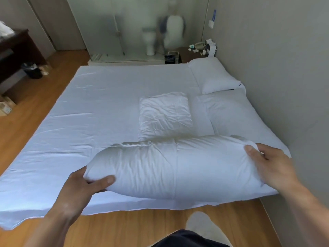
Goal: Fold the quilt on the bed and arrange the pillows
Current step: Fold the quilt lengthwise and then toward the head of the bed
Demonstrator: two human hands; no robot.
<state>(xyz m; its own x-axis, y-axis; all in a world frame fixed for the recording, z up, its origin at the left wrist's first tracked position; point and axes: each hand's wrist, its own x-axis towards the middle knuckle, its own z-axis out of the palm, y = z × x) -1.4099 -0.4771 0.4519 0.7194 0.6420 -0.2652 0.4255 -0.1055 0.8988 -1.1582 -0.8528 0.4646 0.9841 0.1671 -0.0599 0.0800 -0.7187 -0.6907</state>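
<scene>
I hold a long white pillow (170,168) crosswise over the near edge of the bed (89,107). My left hand (83,186) grips its left end, thumb on top. My right hand (270,166) grips its right end. Behind it a smaller crumpled white pillow (165,114) lies flat on the sheet. Two more white pillows lie along the right wall: one at the far corner (213,75), one nearer (231,113). I cannot tell a quilt apart from the white sheet.
The wall (293,86) runs along the bed's right side. A nightstand (195,52) with small items stands beyond the far corner. Wooden floor (44,97) lies left and in front. A dark desk (14,56) and a bin (33,70) stand at far left.
</scene>
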